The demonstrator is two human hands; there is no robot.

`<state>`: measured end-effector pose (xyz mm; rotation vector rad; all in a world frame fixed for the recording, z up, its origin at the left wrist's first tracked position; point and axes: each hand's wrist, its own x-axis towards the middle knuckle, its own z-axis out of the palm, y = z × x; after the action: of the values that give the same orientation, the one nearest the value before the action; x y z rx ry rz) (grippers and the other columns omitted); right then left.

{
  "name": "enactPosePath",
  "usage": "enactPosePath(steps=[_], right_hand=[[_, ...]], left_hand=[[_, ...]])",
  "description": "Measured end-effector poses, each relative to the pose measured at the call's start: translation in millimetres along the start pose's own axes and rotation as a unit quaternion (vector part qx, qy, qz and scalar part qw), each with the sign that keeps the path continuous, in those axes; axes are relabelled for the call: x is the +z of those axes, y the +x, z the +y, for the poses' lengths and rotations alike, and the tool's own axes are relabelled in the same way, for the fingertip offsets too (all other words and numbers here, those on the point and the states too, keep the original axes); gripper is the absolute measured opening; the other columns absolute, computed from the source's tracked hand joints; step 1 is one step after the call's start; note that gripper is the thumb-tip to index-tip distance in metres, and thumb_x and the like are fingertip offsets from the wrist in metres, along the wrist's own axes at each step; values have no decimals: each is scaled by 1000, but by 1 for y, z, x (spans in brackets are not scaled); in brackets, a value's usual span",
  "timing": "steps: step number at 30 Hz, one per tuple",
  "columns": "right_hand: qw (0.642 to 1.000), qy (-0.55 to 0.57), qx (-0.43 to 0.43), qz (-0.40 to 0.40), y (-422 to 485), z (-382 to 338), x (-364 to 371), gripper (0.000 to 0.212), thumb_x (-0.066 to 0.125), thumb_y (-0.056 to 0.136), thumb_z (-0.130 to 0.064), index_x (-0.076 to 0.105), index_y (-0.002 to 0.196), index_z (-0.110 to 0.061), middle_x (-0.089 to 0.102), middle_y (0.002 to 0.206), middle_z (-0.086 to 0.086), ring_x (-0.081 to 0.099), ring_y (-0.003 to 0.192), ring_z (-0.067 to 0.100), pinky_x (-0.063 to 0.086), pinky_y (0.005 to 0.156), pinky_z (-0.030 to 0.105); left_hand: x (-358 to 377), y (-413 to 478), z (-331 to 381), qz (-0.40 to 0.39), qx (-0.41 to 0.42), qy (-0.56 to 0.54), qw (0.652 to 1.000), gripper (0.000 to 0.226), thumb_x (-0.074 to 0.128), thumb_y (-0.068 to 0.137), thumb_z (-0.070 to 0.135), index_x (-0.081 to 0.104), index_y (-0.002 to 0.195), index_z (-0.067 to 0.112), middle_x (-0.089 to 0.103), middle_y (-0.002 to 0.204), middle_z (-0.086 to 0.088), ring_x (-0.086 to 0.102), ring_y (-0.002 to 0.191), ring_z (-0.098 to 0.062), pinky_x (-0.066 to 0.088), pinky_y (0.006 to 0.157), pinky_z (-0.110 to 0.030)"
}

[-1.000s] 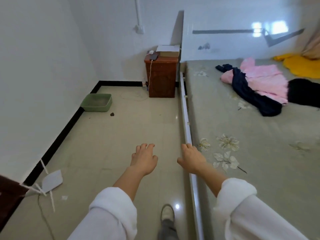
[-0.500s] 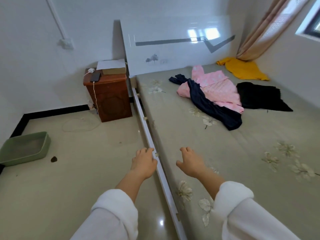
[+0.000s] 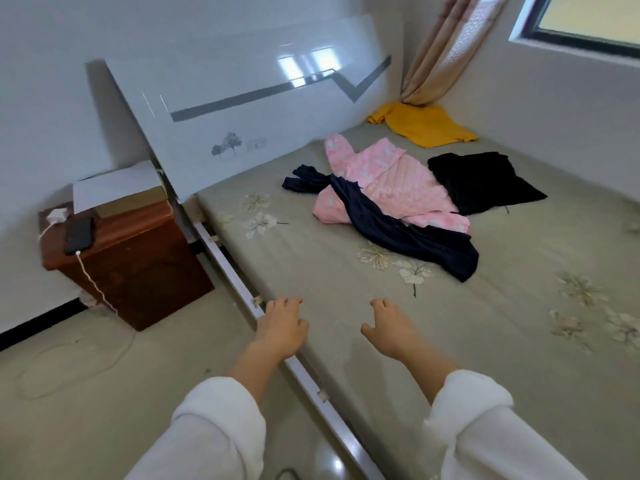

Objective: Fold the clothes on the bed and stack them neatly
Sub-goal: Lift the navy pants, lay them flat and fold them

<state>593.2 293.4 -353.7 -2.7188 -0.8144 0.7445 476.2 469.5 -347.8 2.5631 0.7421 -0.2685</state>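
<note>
The left hand (image 3: pixel 282 327) and the right hand (image 3: pixel 388 332) are empty, fingers relaxed, at the near edge of the bed (image 3: pixel 311 271). At 1 o'clock, well apart, the navy garment (image 3: pixel 408 233) lies across the pink garment (image 3: pixel 398 181); better take the navy one first.

Head view, looking down across bed (image 3: pixel 329 306).

On the bed (image 3: pixel 485 341) a long garment (image 3: pixel 398 233) lies across a jacket (image 3: pixel 401 181), a spread garment (image 3: pixel 485 181) at its right, a shirt (image 3: pixel 426 128) behind. Left stands a nightstand (image 3: pixel 138 268).
</note>
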Motion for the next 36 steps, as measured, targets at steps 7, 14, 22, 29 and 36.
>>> enactPosePath(steps=[7, 14, 22, 29, 36], right_hand=[[994, 37, 100, -2, 71, -2, -4, 57, 47, 96, -35, 28, 144, -9, 36, 143, 11, 37, 130, 27, 37, 106, 39], [981, 73, 181, 26, 177, 44, -24, 56, 48, 95, -34, 32, 141, -7, 38, 142, 12, 40, 128, 28, 40, 102, 40], [955, 128, 268, 9, 319, 126, -6, 49, 48, 94, -31, 36, 136, -10, 40, 138, 8, 41, 124, 24, 41, 99, 38], [959, 32, 267, 89, 428, 189, 0, 74, 50, 93, -28, 6, 152, -20, 0, 161, 3, -3, 148, 24, 14, 117, 44], [958, 44, 274, 74, 458, 214, 29, 32, 47, 96, -24, 46, 128, -23, 15, 158, 4, 9, 147, 23, 20, 112, 47]], left_hand=[[-15, 116, -11, -90, 69, 41, 993, 50, 39, 100, 26, 27, 147, 14, 33, 149, -9, 29, 137, -24, 25, 111, -35], [6, 237, 22, -172, 136, 53, 974, 49, 38, 100, 24, 27, 146, 12, 27, 152, -7, 26, 138, -23, 26, 110, -35], [62, 413, 41, -173, 191, 153, 954, 50, 40, 95, 22, 30, 143, 14, 18, 155, -6, 16, 142, -21, 25, 110, -36], [121, 553, 76, -28, 294, 303, 906, 75, 70, 76, 17, 38, 144, 8, 25, 155, -14, 29, 141, -29, 38, 104, -45], [136, 597, 80, -42, 345, 396, 850, 51, 59, 83, 10, 44, 132, 18, 30, 151, -13, 20, 144, -28, 3, 116, -49]])
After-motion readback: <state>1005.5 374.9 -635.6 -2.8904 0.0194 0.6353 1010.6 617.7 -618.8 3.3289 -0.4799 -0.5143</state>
